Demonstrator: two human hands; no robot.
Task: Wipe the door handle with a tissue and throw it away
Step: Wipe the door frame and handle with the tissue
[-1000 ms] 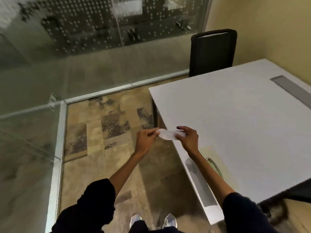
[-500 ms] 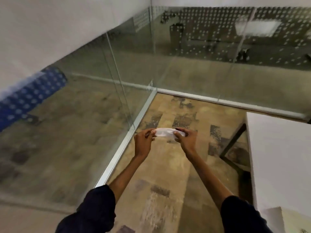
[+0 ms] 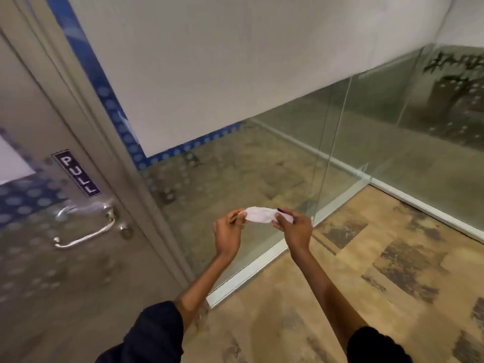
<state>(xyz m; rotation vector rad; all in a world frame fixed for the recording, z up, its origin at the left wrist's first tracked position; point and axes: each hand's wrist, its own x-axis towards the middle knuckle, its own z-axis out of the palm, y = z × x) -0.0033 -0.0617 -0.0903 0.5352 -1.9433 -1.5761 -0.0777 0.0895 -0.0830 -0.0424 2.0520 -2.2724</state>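
Both arms extended forward, dark sleeves pushed up to the elbows, forearms bare | left hand (image 3: 228, 231) raised, fingers curled, thumb and fingertips pinched together | right hand (image 3: 294, 229) level with it, near but apart, thumb and fingers pinched likewise | wrists bent slightly inward, backs of hands toward camera

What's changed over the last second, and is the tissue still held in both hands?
The view has swung left, from the white table and chair, past the glass corner, to the door with its PULL sign and door handle. Nothing was picked up or released. The left hand and right hand still hold the tissue stretched between them, clear of the handle.
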